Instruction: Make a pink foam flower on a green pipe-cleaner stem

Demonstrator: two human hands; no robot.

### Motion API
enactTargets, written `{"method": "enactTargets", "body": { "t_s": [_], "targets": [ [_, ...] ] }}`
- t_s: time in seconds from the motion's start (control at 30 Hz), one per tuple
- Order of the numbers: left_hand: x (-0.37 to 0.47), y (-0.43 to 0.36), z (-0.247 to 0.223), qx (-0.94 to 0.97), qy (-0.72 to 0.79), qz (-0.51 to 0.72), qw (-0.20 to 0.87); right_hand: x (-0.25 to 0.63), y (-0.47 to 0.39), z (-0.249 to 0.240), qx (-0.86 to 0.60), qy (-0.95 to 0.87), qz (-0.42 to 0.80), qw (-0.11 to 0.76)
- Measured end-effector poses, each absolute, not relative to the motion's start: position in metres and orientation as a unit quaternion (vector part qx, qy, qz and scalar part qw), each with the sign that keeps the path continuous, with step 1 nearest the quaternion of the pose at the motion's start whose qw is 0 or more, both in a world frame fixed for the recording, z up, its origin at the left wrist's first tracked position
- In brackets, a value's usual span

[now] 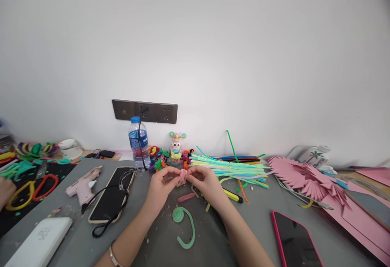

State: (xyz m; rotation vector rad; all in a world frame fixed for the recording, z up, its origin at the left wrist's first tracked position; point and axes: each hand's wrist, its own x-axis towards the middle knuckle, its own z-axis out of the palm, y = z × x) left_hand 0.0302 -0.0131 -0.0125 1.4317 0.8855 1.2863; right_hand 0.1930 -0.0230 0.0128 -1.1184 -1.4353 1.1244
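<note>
A small pink fuzzy piece (182, 176) is pinched between my left hand (164, 181) and my right hand (203, 179), above the middle of the grey mat. The fingertips of both hands are closed on it from either side. Below them lies a green coiled pipe cleaner (178, 214) with a long curved tail. A short pink strip (186, 197) rests just under the hands. Behind the hands stands a small figurine (176, 147) with colourful fuzzy pieces around it.
A water bottle (139, 143), black phone (111, 196), pink glue gun (82, 186) and white power bank (41, 240) are left. Pipe cleaners (231, 167), a yellow cutter (232, 195), pink-cased phone (297, 240) and folded pink paper (307, 175) lie right. Another person's hand (6, 192) shows far left.
</note>
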Motion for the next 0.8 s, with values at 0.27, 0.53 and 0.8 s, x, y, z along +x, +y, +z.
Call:
{"method": "enactTargets", "body": {
  "t_s": [0.27, 0.53, 0.8],
  "targets": [
    [0.0313, -0.0158, -0.0070, 0.580, 0.370, 0.531, 0.494, 0.1920, -0.0225, 0.0058, -0.467, -0.587, 0.447, 0.487],
    [0.0303, -0.0172, -0.0054, 0.589, 0.380, 0.526, 0.482, 0.1924, -0.0237, 0.0063, -0.464, -0.586, 0.452, 0.486],
    [0.0302, -0.0140, -0.0131, 0.594, 0.373, 0.536, 0.470, 0.1900, -0.0253, 0.0065, -0.466, -0.591, 0.446, 0.484]
  ]
}}
